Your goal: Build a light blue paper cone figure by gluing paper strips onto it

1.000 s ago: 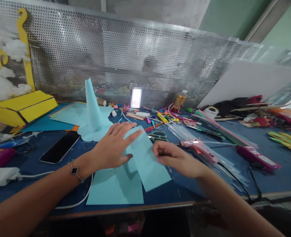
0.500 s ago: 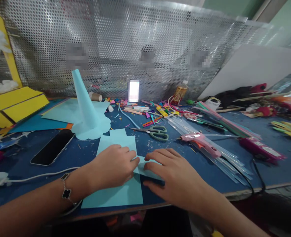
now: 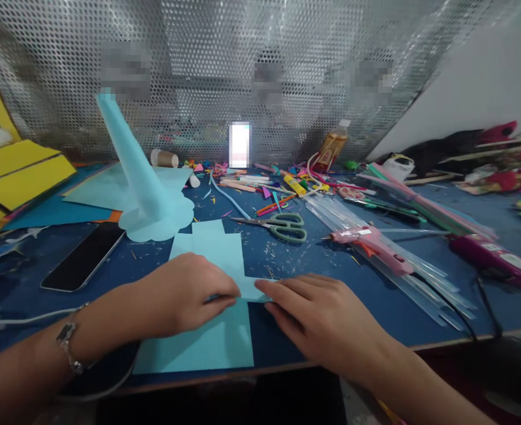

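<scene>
A light blue paper sheet [image 3: 207, 348] lies on the blue work table [image 3: 260, 260], with a stepped upper end [image 3: 202, 248]. My left hand [image 3: 184, 292] is curled over its middle, pinching a fold between fingers and thumb. A narrow folded flap [image 3: 252, 289] of the same paper runs to the right from under those fingers. My right hand [image 3: 317, 319] rests flat beside it, fingertips on the flap's end. Up to the left, a tall light blue paper cone [image 3: 143, 177] stands on a scalloped base [image 3: 156, 221].
Green-handled scissors [image 3: 287, 227] and a pink glue gun [image 3: 369, 242] lie right of the paper, among loose glue sticks [image 3: 331, 215]. A black phone [image 3: 83, 257] lies to the left. Yellow card [image 3: 16, 177] and a perforated metal panel [image 3: 260, 59] stand behind.
The paper flap, raised and slanting a second ago, now lies folded across the sheet. My hands have closed in on it, and the view has tilted slightly.
</scene>
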Available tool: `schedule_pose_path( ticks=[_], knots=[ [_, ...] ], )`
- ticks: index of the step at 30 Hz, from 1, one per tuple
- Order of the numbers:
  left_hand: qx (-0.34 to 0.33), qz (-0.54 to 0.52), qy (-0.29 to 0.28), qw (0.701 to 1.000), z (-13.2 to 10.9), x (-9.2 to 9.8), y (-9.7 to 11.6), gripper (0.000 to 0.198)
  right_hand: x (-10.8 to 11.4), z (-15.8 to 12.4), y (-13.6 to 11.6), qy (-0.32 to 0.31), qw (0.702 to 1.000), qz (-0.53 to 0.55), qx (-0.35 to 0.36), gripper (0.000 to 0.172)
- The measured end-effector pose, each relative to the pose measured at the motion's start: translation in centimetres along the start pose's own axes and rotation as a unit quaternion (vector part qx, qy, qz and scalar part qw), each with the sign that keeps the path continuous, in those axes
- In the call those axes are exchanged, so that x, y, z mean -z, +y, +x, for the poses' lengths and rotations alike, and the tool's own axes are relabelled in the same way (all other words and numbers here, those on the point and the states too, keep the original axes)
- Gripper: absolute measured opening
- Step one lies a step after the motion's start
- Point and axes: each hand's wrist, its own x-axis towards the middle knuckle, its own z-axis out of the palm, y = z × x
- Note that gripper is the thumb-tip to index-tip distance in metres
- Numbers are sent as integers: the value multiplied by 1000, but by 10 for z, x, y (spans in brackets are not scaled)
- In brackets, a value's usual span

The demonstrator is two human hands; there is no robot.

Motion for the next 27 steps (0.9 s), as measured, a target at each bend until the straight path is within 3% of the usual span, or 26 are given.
schedule_pose_path(
  ticks=[3, 5, 9, 14, 18, 21, 27],
  knots=[
    [25, -39, 20, 999, 3, 4, -6, 21, 1, -1, -1, 95, 992, -61, 64, 28],
    [44, -61, 23, 997, 6, 6, -9, 20, 0, -2, -2, 118, 985, -84, 88, 28],
    [58, -60, 33, 996, 11, 4, -18, 20, -8, -3, -1, 97, 990, -85, 63, 27],
    [2, 50, 100, 994, 10, -4, -26, 33, -15, -3, 1, 84, 995, -52, 31, 22],
    [-68, 229, 135, 962, 5, -4, -12, 25, -18, -5, 4, 79, 997, -21, 16, 22],
    [-100, 323, 127, 932, 3, -6, 7, 24, -19, -6, 5, 76, 997, -8, 13, 22],
    [-62, 379, 109, 917, -3, -27, 27, 27, -19, -6, 4, 67, 998, -14, 0, 22]
  ],
)
